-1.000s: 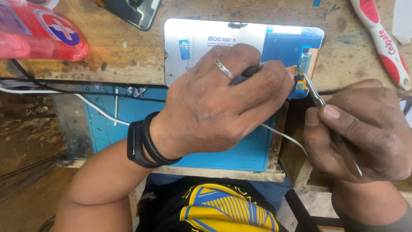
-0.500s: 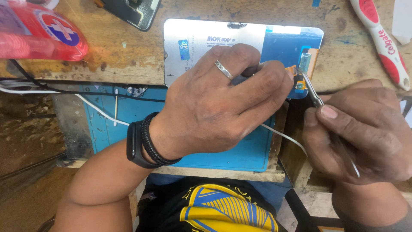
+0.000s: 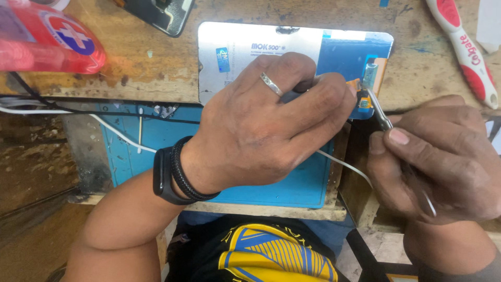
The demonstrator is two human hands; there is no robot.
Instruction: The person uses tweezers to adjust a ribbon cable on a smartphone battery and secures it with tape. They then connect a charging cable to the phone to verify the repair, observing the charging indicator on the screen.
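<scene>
A flat phone display panel (image 3: 245, 49) lies back side up on the wooden bench, silver on the left and blue on the right, with an orange flex connector (image 3: 364, 94) at its right edge. My left hand (image 3: 266, 128), with a ring and a black wristband, presses down on the panel's lower right part, fingertips next to the connector. My right hand (image 3: 443, 156) grips metal tweezers (image 3: 380, 112), whose tips touch the connector.
A blue work mat (image 3: 151, 141) sits below the panel, crossed by white and black cables (image 3: 104, 122). A red translucent bottle (image 3: 47, 39) lies top left, a dark phone (image 3: 156, 13) at top, a red-and-white toothbrush (image 3: 464, 52) top right.
</scene>
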